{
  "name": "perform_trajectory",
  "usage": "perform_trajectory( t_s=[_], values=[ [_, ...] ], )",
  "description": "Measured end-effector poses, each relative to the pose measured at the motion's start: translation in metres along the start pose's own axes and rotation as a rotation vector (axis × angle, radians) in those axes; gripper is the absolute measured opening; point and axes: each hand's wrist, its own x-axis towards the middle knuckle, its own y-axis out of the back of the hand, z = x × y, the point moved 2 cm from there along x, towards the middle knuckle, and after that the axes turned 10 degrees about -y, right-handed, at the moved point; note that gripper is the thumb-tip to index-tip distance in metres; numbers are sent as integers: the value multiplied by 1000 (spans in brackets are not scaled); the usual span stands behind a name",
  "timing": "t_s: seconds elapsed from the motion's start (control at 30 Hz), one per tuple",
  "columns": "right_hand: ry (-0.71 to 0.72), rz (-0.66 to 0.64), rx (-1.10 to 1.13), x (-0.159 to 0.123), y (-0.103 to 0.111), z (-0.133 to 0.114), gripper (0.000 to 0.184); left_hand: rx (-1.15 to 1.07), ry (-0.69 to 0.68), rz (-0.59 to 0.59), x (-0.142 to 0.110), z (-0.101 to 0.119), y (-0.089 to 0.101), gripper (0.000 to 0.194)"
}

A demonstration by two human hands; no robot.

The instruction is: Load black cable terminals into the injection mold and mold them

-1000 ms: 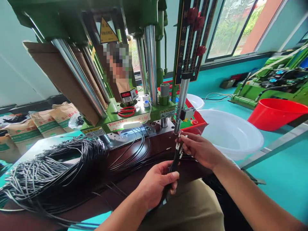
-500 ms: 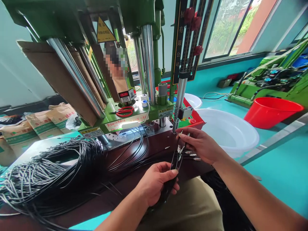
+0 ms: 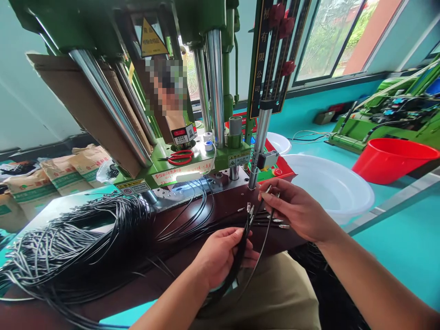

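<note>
My left hand [image 3: 225,256] is closed around a bundle of black cables [image 3: 237,263] above my lap, thumb on top. Small metal connectors [image 3: 250,210] stick up at the bundle's upper end. To the right and higher, my right hand [image 3: 297,206] pinches the metal-tipped end of a black cable [image 3: 267,236], which hangs in a curve down past my left hand. A second tip shows between the same fingers. More cables with metal ends [image 3: 278,221] lie on the dark red table [image 3: 185,250] behind my hands.
A green press [image 3: 161,172] with steel columns stands ahead, red-handled scissors [image 3: 181,157] on its plate. Heaped black cables [image 3: 113,229] cover the table's left. A white tub [image 3: 330,188] and red bucket [image 3: 392,160] stand to the right; paper sacks [image 3: 62,172] at far left.
My right hand has moved a little right, drawing a cable away from the bundle. The cable now hangs apart in a curve. My left hand's fingers have loosened slightly.
</note>
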Motion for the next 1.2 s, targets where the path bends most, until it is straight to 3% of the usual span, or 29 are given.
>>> perform_trajectory(
  t_s=[0.27, 0.5, 0.63, 0.77, 0.93, 1.13, 1.2],
  values=[
    [-74, 96, -94, 13, 1, 10, 39, 131, 14, -42, -5, -1, -7, 28],
    [-234, 109, -27, 13, 11, 23, 38, 198, -82, -68, -9, 5, -7, 33],
    [-197, 112, 0, 11, 13, 23, 36, 187, -81, -58, -9, 9, -9, 29],
    [-152, 99, -16, 8, 11, 19, 34, 265, -123, -121, -9, 9, -13, 36],
    [-45, 78, -111, 1, 7, 8, 33, 369, -107, -64, -4, 0, -9, 29],
    [55, 88, -152, -11, 8, 1, 28, 161, -40, -139, -1, 4, -5, 30],
    [54, 97, -114, -12, 9, 4, 28, 104, -9, -114, 0, 7, -3, 30]
  ],
)
